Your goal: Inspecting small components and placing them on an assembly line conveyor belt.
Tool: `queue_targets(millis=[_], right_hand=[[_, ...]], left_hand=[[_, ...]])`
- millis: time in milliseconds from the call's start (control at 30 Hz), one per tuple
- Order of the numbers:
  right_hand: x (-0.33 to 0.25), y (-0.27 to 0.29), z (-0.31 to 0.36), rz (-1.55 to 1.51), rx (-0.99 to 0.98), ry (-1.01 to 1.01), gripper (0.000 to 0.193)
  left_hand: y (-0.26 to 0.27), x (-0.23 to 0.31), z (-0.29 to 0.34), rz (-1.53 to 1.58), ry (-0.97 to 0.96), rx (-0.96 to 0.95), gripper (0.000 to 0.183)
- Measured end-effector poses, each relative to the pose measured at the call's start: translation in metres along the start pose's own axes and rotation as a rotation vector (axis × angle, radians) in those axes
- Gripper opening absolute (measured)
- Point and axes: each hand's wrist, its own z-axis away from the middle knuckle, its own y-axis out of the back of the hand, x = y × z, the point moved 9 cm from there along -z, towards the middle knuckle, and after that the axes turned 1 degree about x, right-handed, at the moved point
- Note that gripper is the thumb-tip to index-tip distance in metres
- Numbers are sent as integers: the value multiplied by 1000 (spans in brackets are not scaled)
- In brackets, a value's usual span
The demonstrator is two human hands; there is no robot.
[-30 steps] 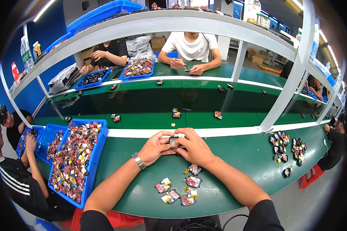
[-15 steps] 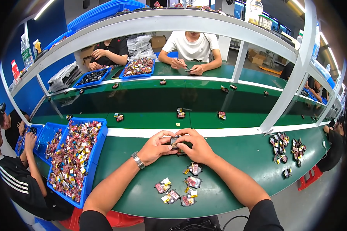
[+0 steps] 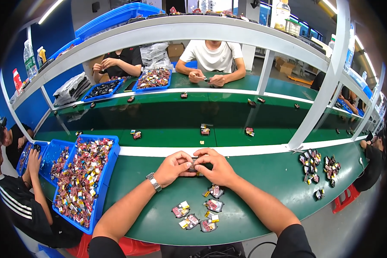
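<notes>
Over the green table, my left hand (image 3: 174,168) and my right hand (image 3: 216,167) are closed on a small dark-framed electronic module (image 3: 194,164). Both thumbs press on its face, and the fingers hide most of it. A metal-banded watch (image 3: 153,182) circles my left wrist. Just below my hands lies a loose group of similar modules, with clear rounded frames, red circuit boards and white-and-yellow parts; among them are an upper module (image 3: 214,204) and a lower one (image 3: 208,225).
A blue tray (image 3: 115,150) heaped with red, white and yellow parts stands at left. Dark modules (image 3: 309,164) cluster at right. Beyond a white rail (image 3: 253,150), several modules lie on the green belt (image 3: 167,133). A grey shelf frame (image 3: 318,96) rises ahead; people work opposite and at both sides.
My fingers have closed further over the module, hiding more of it, and my right thumb has shifted. Modules on the belt sit slightly further right. Across the table, a person's hands have risen.
</notes>
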Motion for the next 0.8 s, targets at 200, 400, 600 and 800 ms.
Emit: queue_targets(millis=[200, 400, 600, 800], right_hand=[[-13, -1, 4, 125, 51, 40, 11], [-19, 0, 8, 222, 179, 92, 11], [-18, 0, 9, 172, 220, 71, 14], [-10, -3, 10, 123, 204, 39, 16]], left_hand=[[-6, 6, 2, 47, -41, 42, 21], [-6, 4, 1, 39, -33, 20, 27], [-3, 1, 0, 76, -38, 5, 25], [0, 0, -1, 109, -58, -18, 23]])
